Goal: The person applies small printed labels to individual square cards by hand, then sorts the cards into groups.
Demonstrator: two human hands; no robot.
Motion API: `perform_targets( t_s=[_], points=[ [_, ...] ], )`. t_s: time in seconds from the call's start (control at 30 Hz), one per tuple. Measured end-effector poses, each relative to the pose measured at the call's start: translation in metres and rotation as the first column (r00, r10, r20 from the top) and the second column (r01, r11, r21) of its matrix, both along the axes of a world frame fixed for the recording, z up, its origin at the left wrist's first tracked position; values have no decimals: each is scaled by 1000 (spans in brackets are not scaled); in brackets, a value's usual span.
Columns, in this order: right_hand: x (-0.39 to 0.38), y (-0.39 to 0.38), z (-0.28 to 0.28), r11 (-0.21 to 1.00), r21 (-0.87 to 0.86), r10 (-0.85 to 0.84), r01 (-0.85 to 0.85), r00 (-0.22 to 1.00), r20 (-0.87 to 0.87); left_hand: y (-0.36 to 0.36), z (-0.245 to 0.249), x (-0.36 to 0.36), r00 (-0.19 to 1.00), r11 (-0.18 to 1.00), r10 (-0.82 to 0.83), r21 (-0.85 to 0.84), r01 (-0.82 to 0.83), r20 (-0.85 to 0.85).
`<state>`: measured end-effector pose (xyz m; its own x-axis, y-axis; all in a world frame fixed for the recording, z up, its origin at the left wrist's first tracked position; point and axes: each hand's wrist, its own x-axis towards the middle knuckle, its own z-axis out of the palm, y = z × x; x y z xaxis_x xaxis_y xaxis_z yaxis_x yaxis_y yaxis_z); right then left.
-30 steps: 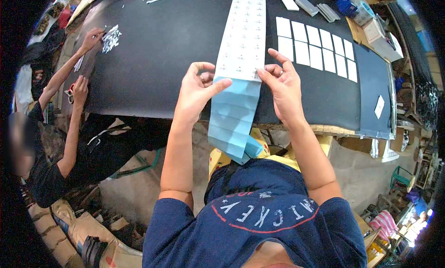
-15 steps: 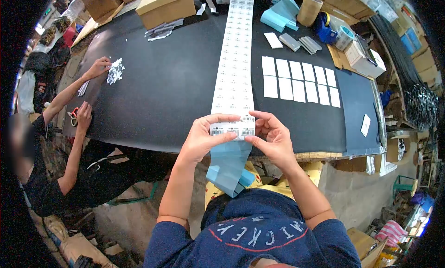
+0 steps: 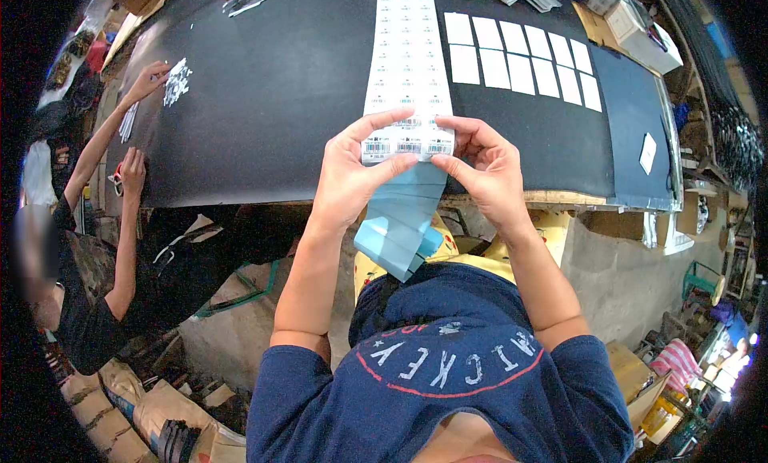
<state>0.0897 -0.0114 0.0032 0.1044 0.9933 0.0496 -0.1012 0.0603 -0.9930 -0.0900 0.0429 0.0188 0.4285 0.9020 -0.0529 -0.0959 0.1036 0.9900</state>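
A long white strip of barcode labels [image 3: 404, 55] runs down the black table towards me, its printed labels in three columns. My left hand [image 3: 346, 168] pinches the strip's near end at the left side, thumb below and index finger above. At the right side my right hand [image 3: 488, 171] grips the same end between thumb and fingers; some of its fingers are curled out of sight. Below the labels, a light-blue backing strip [image 3: 400, 211] hangs past the table edge in front of my lap, folded at its bottom.
Two rows of white cards [image 3: 484, 67] lie to the right on the black table [image 3: 256, 103]. A single white tag [image 3: 647, 153] is further right. At the left, another person's hand [image 3: 148, 80] touches a pile of small white pieces [image 3: 176, 83]; red-handled scissors [image 3: 118, 179] are near their other hand.
The view has tilted down, so the table and everything on it sit higher in the picture. Both my hands keep their pinch on the label strip.
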Motion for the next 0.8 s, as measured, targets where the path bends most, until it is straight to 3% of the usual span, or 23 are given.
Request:
perform_targets(
  t_s=[0.3, 0.47, 0.57, 0.63, 0.8],
  points=[
    [7, 10, -1, 996, -28, -80, 82, 995, 52, 8, 10, 5, 986, 981, -33, 185, 64, -165],
    [8, 16, 2, 993, -63, -96, 95, 995, -8, 17, 10, 4, 984, 990, -56, 118, 77, -167],
    [11, 25, 1, 993, 49, -113, 110, 991, 74, 22, 13, 6, 979, 991, -40, 119, 65, -200],
    [12, 30, 5, 987, 77, -158, 142, 949, 275, 26, 15, 5, 980, 991, -27, 125, 52, -196],
    [15, 45, 2, 969, 223, -170, 106, 942, 290, 39, 20, 4, 979, 985, -55, 151, 86, -198]
  ],
)
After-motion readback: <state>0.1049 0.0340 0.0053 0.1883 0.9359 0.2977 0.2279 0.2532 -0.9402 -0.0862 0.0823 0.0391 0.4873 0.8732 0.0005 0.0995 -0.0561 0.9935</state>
